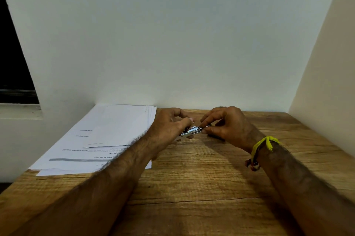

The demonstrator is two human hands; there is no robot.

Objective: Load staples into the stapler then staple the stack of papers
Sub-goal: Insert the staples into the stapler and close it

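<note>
A small silver metal stapler (190, 132) is held just above the wooden desk (192, 178), near its far edge. My left hand (169, 126) grips the stapler's left end from above. My right hand (224, 124) pinches its right end between thumb and forefinger; a thin dark part sticks out there. Whether a strip of staples is in my fingers I cannot tell. A stack of white printed papers (107, 135) lies flat on the desk to the left, partly under my left forearm.
A white wall rises directly behind the desk and a cream wall closes the right side. A dark window with a sill (19, 109) is at the far left. A yellow thread band (263, 145) circles my right wrist.
</note>
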